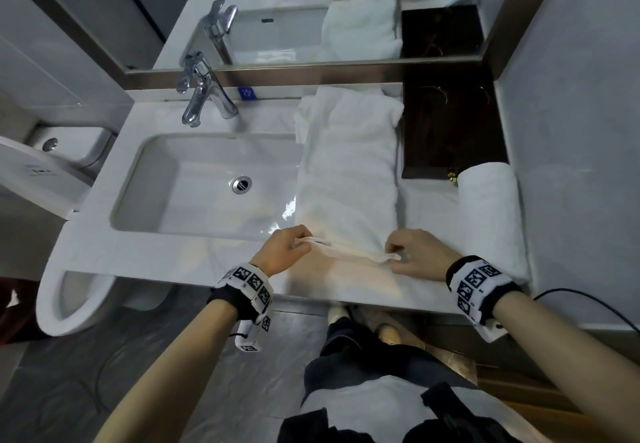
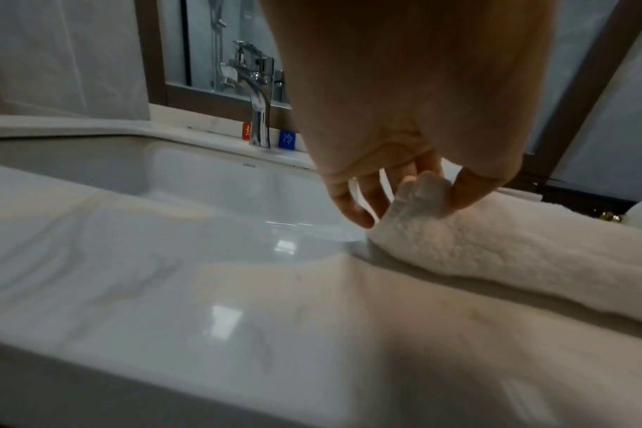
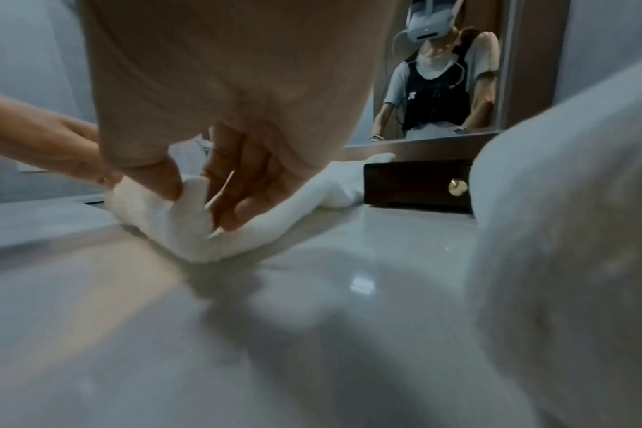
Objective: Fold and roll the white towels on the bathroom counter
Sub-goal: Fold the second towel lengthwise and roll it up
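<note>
A white towel [image 1: 348, 165] lies folded into a long strip on the counter, running from the mirror toward me, between the sink and a dark box. My left hand [image 1: 291, 247] pinches its near left corner [image 2: 422, 197] between thumb and fingers. My right hand [image 1: 407, 254] pinches the near right corner [image 3: 193, 202]. The near edge is lifted slightly and curled over between the two hands. A second white towel [image 1: 490, 214], rolled into a cylinder, lies at the counter's right end, close beside my right wrist [image 3: 568, 231].
The white sink basin [image 1: 207, 186] with a chrome faucet [image 1: 202, 96] takes up the counter's left half. A dark wooden box [image 1: 450, 131] with a brass knob [image 3: 457, 186] stands at the back right. A mirror runs along the back wall. A toilet [image 1: 69, 165] stands to the left.
</note>
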The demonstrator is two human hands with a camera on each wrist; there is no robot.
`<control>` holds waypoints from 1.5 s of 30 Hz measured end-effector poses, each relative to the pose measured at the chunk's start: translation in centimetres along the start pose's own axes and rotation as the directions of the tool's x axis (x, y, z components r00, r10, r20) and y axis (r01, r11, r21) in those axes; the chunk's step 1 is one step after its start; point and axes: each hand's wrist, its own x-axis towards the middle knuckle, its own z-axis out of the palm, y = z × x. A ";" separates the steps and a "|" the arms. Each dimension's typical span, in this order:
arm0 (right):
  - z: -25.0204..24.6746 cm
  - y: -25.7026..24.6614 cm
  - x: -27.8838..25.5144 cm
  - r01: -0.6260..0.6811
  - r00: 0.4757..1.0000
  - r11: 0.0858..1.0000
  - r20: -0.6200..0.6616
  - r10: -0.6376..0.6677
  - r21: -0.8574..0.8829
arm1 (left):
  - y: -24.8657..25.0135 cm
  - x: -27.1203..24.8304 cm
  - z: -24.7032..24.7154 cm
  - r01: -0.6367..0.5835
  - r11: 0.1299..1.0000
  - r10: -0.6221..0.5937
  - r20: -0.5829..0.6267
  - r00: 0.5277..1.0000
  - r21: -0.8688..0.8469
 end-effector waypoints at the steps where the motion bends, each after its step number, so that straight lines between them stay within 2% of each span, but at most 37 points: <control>1: 0.1 -0.3 0.1 -0.032 0.998 0.999 0.053 0.032 0.011 | -0.2 -0.1 -0.1 0.029 0.999 -0.030 0.023 0.999 0.032; 4: 0.4 -0.6 0.4 -0.132 0.973 0.989 0.202 0.116 0.068 | -0.6 -0.2 0.0 0.116 0.990 -0.120 0.041 0.992 0.082; 7: 0.4 -0.5 0.5 -0.187 0.956 0.979 0.244 0.164 0.075 | -0.8 -0.2 0.1 0.171 0.979 -0.174 0.022 0.984 0.106; 12: -0.2 -1.2 1.1 -0.252 0.910 0.967 0.334 0.247 -0.027 | -0.5 0.0 0.0 0.305 0.952 -0.305 0.014 0.952 -0.031; 15: -0.1 -2.0 1.7 -0.325 0.879 0.935 0.317 0.355 -0.144 | 0.1 0.3 0.0 0.376 0.923 -0.373 -0.053 0.926 0.076; 18: 0.0 -2.8 1.9 -0.369 0.869 0.899 0.255 0.424 -0.236 | 0.6 0.7 -0.2 0.454 0.882 -0.457 -0.006 0.890 0.124; 21: -0.2 -3.0 1.7 -0.345 0.874 0.887 0.241 0.423 -0.306 | 0.8 0.8 -0.6 0.416 0.900 -0.428 0.079 0.900 0.129; 24: -1.5 -2.5 1.4 -0.323 0.908 0.900 0.171 0.381 -0.291 | 1.0 0.7 -0.3 0.353 0.925 -0.370 0.120 0.921 0.140; 26: -2.3 -2.1 1.1 -0.257 0.949 0.952 0.145 0.281 -0.164 | 1.1 0.7 0.0 0.330 0.932 -0.350 0.130 0.928 0.151; 27: -2.5 -1.9 1.0 -0.228 0.963 0.973 0.136 0.232 -0.044 | 1.0 0.7 0.0 0.328 0.931 -0.350 0.136 0.927 0.160; 29: -2.6 -1.9 0.6 -0.222 0.970 0.960 0.137 0.200 0.169 | 1.0 0.7 -0.3 0.331 0.927 -0.360 0.169 0.917 0.177; 30: -2.5 -1.8 0.4 -0.235 0.964 0.951 0.172 0.201 0.202 | 0.9 0.7 -0.6 0.334 0.924 -0.368 0.196 0.909 0.185; 33: -1.8 -1.9 0.1 -0.240 0.930 0.963 0.314 0.192 0.125 | 1.0 0.7 -1.2 0.335 0.914 -0.389 0.264 0.883 0.228; 37: -1.1 -1.8 0.1 -0.258 0.909 0.965 0.327 0.259 -0.045 | 2.1 0.8 -0.7 0.281 0.894 -0.395 0.319 0.861 0.349; 39: -0.8 -1.8 0.3 -0.290 0.899 0.947 0.300 0.320 -0.140 | 2.3 0.9 -0.3 0.288 0.887 -0.403 0.300 0.865 0.362; 42: -0.3 -2.3 0.2 -0.333 0.899 0.916 0.218 0.381 -0.224 | 2.7 0.7 0.2 0.305 0.876 -0.394 0.189 0.900 0.374; 45: 0.5 -2.6 -0.1 -0.301 0.934 0.923 0.122 0.336 -0.240 | 2.9 0.4 1.2 0.126 0.899 -0.202 0.142 0.969 0.419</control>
